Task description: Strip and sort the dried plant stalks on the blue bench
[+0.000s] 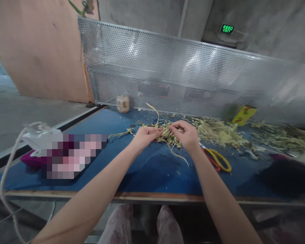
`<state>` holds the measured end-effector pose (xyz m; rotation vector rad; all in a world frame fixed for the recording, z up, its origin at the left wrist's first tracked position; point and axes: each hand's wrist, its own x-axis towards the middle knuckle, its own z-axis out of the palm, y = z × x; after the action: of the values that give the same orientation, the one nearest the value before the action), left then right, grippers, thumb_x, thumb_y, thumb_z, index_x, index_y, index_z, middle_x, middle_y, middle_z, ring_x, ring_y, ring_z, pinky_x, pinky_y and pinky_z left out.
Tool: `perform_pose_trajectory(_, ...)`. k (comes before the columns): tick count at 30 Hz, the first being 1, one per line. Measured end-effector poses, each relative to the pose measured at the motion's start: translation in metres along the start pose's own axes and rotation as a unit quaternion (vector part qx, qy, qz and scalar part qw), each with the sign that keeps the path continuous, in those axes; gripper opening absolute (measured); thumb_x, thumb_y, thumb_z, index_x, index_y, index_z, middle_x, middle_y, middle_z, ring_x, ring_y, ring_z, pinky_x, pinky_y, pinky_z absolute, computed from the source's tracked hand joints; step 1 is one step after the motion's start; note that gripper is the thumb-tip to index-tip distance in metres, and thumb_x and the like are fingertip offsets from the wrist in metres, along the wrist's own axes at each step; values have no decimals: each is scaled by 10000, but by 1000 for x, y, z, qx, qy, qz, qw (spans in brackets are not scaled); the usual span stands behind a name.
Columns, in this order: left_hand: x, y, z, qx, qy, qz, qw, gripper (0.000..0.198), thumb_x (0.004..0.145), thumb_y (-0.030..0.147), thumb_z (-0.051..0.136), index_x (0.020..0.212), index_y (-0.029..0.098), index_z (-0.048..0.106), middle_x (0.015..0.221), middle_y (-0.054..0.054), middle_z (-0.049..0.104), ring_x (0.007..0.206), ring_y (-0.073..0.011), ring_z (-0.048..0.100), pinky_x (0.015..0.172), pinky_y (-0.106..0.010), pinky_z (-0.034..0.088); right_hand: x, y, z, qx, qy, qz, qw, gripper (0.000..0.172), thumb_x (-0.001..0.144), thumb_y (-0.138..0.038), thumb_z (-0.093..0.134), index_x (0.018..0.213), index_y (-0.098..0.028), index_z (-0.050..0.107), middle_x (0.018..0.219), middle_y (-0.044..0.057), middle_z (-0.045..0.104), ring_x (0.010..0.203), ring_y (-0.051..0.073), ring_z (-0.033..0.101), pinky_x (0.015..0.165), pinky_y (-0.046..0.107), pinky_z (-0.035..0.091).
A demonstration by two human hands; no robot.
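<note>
Pale plant strip (165,132) is pinched in fingertips of left hand (144,136) and right hand (188,135), just above scraps (174,141); probably two-handed because it's thin. Scissors (221,157) are parked near-right of grip, presumably for reach. Shredded heap (218,132) is spread rightward; far side is blocked by perforated screen (155,67).

Dim, greyish light is filling the scene; white glare is glinting off the perforated panel (152,64). Above its right half, an exit sign (227,29) is glowing green. Below it, soft shadows are darkening the blue tabletop (152,169) (pixelation is masking one patch), while the panel's right end is blurring.
</note>
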<state>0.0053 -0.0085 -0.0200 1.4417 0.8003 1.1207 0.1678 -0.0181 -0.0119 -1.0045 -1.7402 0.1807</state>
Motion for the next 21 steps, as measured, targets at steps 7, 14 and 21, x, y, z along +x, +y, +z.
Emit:
perform_pose_trajectory(7,0,-1,-1,-5,-7,27,1000,282,596,278,655,809,94,674,916,-108,654,711,-137,571,655,-257,427,0,-4,5,-78,-17,-132,988,131,763,-268,535,682,-180,588,734,35,561,737,150,529,678,259,431)
perform_pose_trajectory(14,2,-4,0,-133,16,20,991,251,577,184,665,812,97,675,732,-71,671,699,-124,576,743,-273,407,-8,-15,15,-190,-33,-119,974,322,852,-286,373,1129,-212,519,1099,83,481,832,151,535,735,280,451)
perform_pose_trajectory(21,2,-2,0,-201,27,-1,979,177,567,156,665,728,83,677,657,-64,657,606,-106,564,629,-240,415,-6,-14,16,-239,-141,-207,938,494,852,-312,352,1321,-205,237,1331,76,314,1194,230,292,985,428,264)
